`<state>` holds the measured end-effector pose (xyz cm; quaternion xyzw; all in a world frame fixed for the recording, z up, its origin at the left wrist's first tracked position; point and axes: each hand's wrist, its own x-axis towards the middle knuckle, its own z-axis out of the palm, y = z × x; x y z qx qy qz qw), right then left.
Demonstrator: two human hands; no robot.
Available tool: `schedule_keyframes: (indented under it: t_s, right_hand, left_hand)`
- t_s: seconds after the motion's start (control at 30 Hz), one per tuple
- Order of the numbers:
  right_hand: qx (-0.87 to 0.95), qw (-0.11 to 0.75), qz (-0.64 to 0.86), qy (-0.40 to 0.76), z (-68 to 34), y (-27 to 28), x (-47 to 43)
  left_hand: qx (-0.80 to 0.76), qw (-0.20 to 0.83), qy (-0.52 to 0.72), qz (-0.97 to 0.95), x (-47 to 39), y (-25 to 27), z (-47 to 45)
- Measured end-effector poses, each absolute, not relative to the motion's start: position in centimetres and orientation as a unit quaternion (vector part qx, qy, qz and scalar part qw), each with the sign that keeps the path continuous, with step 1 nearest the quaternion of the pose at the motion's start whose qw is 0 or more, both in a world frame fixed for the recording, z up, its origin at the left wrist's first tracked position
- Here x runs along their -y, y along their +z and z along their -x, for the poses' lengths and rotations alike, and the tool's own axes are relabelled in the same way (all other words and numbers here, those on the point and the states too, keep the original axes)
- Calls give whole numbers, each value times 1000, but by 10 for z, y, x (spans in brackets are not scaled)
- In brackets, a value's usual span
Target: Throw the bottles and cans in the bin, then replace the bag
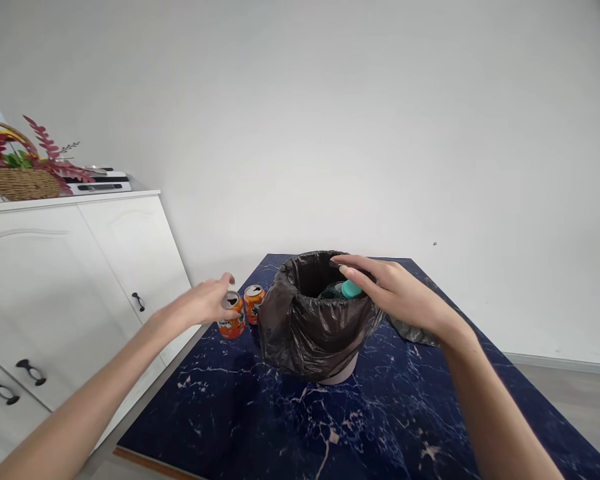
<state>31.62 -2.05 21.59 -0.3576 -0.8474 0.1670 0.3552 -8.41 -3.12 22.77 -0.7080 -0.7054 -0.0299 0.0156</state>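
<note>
My left hand (pixel 207 303) is around an orange soda can (pixel 231 328), its thumb across the front and its fingers behind. A second orange soda can (pixel 253 308) stands just to the right. At the middle of the table is a bin (pixel 344 375) lined with a black plastic bag (pixel 305 333), which is folded over the rim. Inside, a bottle with a teal cap (pixel 351 289) shows near the right side; the rest of it is mostly hidden. Over that right rim, my right hand (pixel 397 290) is open with fingers stretched out, holding nothing.
The bin and cans stand on a dark blue marbled table (pixel 260 420). Dark plastic (pixel 414 332) lies behind my right wrist. To the left is a white cabinet (pixel 120 260), topped by a wicker flower basket (pixel 25 183) and a white device (pixel 103 183). A wall rises behind.
</note>
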Motion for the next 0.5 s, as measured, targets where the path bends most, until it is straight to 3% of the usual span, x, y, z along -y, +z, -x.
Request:
schedule_keyframes:
  t_s: [0.07,0.2,0.3,0.5]
  right_hand:
    - [843,375,355,150,-318,215,19]
    - [837,396,354,130,-318,214,17]
    - [838,396,351,134,-315,213,16]
    - [838,397,349,135,-316,212,16]
  left_hand:
    - [707,48,-71,701,53,264,69]
    - [628,220,-299,684,91,321,24]
    - [558,175,-359,727,97,325,-13]
    - [511,52,-258,818,54,287,-54]
